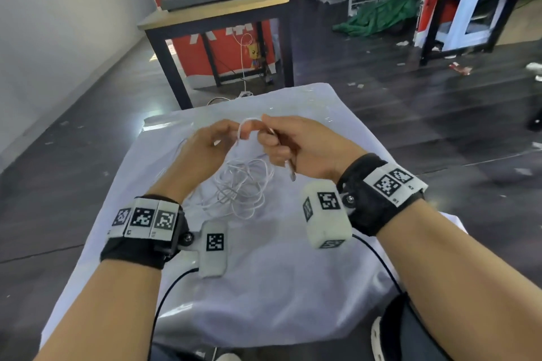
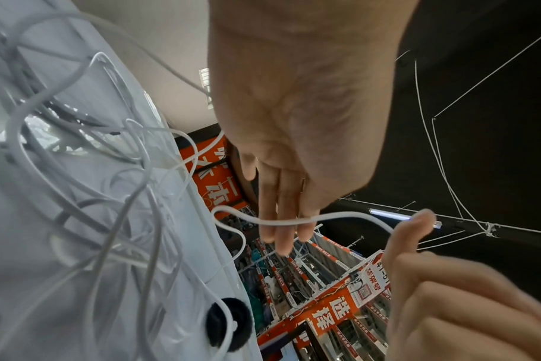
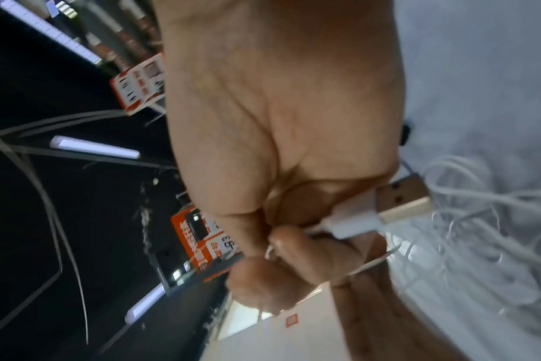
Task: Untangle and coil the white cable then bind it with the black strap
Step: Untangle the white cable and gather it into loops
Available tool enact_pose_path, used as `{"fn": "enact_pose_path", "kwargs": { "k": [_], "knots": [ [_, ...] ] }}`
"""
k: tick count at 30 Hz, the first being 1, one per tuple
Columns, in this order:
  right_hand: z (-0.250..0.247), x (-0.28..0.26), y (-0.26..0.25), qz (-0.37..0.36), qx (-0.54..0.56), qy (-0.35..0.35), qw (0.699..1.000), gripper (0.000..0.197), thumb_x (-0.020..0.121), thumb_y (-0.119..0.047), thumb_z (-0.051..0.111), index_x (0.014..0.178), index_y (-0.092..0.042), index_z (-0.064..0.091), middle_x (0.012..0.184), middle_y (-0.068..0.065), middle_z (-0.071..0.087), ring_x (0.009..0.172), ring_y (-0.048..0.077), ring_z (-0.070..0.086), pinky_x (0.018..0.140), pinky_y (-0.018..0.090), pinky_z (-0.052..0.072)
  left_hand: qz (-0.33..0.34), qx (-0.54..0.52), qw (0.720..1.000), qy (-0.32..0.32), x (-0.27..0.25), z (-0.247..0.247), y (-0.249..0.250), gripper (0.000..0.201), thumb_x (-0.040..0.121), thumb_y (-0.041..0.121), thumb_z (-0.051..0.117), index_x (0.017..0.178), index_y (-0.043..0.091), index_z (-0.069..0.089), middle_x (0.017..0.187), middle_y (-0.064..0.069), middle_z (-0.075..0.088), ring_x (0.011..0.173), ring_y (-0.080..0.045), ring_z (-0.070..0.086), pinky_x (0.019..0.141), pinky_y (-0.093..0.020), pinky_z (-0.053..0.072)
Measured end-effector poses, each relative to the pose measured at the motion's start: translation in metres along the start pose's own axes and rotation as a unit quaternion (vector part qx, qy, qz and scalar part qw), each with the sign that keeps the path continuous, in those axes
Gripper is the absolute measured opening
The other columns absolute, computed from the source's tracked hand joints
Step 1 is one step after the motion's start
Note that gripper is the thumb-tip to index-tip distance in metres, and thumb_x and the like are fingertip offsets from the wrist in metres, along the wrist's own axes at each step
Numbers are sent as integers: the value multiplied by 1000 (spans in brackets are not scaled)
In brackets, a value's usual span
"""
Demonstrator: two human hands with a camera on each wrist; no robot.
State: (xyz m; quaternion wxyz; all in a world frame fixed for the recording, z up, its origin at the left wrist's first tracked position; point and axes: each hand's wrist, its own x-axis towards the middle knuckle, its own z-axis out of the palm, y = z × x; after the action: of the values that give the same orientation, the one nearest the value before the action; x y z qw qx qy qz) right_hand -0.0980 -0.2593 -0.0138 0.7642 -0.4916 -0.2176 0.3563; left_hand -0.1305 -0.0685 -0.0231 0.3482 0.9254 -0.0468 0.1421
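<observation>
White cloth (image 1: 264,287) bears tangled white cable (image 1: 243,184); both hands, left (image 1: 205,146) and right (image 1: 305,146), pinch its raised loop.

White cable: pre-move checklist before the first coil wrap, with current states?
1. USB plug end of the thin white cable secured in right hand: ok.
2. Left hand on the cable: ok, a strand crosses its fingers.
3. Cable untangled: not ok, loose snarl lies on the white cloth.
4. Round black strap within reach: ok, on the cloth by the snarl.
5. Far cable end located: cannot tell.
</observation>
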Motion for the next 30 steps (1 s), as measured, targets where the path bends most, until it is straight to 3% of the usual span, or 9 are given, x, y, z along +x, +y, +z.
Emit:
{"fn": "enact_pose_path", "kwargs": {
  "k": [3, 6, 9, 13, 17, 20, 23, 26, 30],
  "knots": [
    [-1, -4, -10, -35, 140, 7, 990, 31, 102, -22, 31, 113, -9, 56, 58, -9, 44, 41, 2, 33, 44, 12, 23, -40, -130, 989, -56, -6, 2, 13, 22, 99, 13, 44, 97, 15, 66, 81, 4, 73, 83, -5, 65, 80, -13, 45],
    [-13, -7, -16, -117, 291, 51, 948, 31, 102, -21, 33, 121, -9, 54, 61, -7, 48, 37, 4, 34, 37, 12, 27, -36, -169, 980, -97, -9, 6, 20, 23, 100, 12, 42, 100, 12, 65, 74, -3, 66, 76, -10, 61, 86, -22, 45],
    [-28, -9, -14, -164, 367, 124, 907, 28, 103, -17, 31, 120, -6, 51, 66, -4, 50, 41, 4, 39, 41, 13, 32, -56, -159, 978, -120, -10, 10, 20, 18, 98, 19, 49, 102, 19, 67, 71, 2, 63, 76, -7, 59, 91, -27, 44],
    [-34, -14, -10, -179, 346, 203, 898, 26, 102, -12, 31, 100, -8, 56, 68, -4, 54, 48, 9, 47, 54, 17, 36, -77, -154, 974, -149, -11, 13, 21, 12, 94, 16, 57, 98, 19, 67, 70, 4, 64, 75, -10, 59, 93, -36, 48],
    [-33, -11, -11, -207, 389, 264, 858, 26, 101, -25, 45, 98, -4, 59, 71, 2, 61, 49, 12, 57, 62, 24, 48, -106, -200, 959, -170, -12, 11, 26, 8, 93, 11, 55, 90, 10, 62, 71, -3, 65, 79, -14, 60, 96, -32, 49],
    [-45, -7, -6, -216, 395, 295, 843, 44, 97, -43, 46, 125, -10, 54, 103, 6, 63, 58, 17, 64, 63, 30, 54, -112, -210, 955, -175, -12, 9, 26, 10, 95, 14, 53, 89, 11, 61, 72, -7, 64, 79, -19, 60, 96, -35, 50],
    [-56, -8, -5, -256, 364, 332, 832, 52, 99, -41, 38, 148, -34, 24, 141, 5, 43, 79, 24, 70, 70, 33, 57, -126, -188, 960, -167, -12, 6, 20, 8, 94, 16, 58, 92, 10, 62, 65, -2, 57, 64, -16, 61, 86, -38, 57],
    [-53, -16, -5, -260, 268, 373, 849, 50, 103, -31, 25, 146, -50, 9, 145, -3, 33, 108, 26, 62, 89, 50, 52, -114, -136, 968, -179, -14, 3, 15, 8, 91, 17, 63, 94, 17, 70, 61, 3, 56, 53, -10, 52, 67, -28, 57],
    [-46, -16, 4, -185, 119, 391, 894, 49, 102, -29, 24, 142, -56, 13, 138, -10, 39, 118, 23, 53, 96, 63, 39, -105, -90, 964, -226, -19, -3, 22, 13, 86, 19, 69, 91, 28, 77, 70, 0, 64, 54, -9, 43, 53, -19, 39]
  ]
}}
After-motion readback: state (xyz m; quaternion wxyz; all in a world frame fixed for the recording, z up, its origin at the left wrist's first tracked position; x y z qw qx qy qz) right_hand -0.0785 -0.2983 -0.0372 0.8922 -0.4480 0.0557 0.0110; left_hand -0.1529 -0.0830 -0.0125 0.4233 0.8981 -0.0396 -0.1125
